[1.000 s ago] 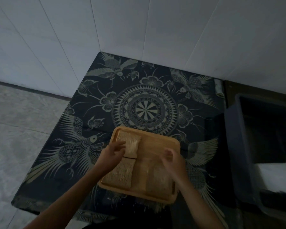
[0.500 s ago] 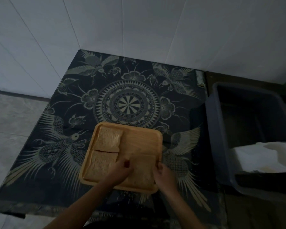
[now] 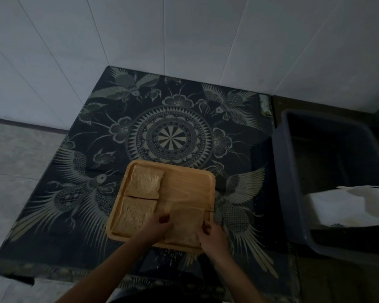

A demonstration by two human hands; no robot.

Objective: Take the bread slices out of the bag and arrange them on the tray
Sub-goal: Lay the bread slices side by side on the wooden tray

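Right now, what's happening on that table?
A person is laying bread out on a wooden tray that sits on a dark patterned tablecloth. Two slices already lie flat in the tray's left column, a far slice and a near slice. Both hands, the left hand and right hand, hold a third slice by its sides at the tray's near right corner. The far right spot is bare. A dark bin stands to the right. No bag is visible.

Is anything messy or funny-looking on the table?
Yes, a little. Pale crumbs are scattered on the dark cloth just in front of the wooden tray. The two bread slices on the tray's left side lie flat and tidy, and both hands are setting down a third slice beside them.
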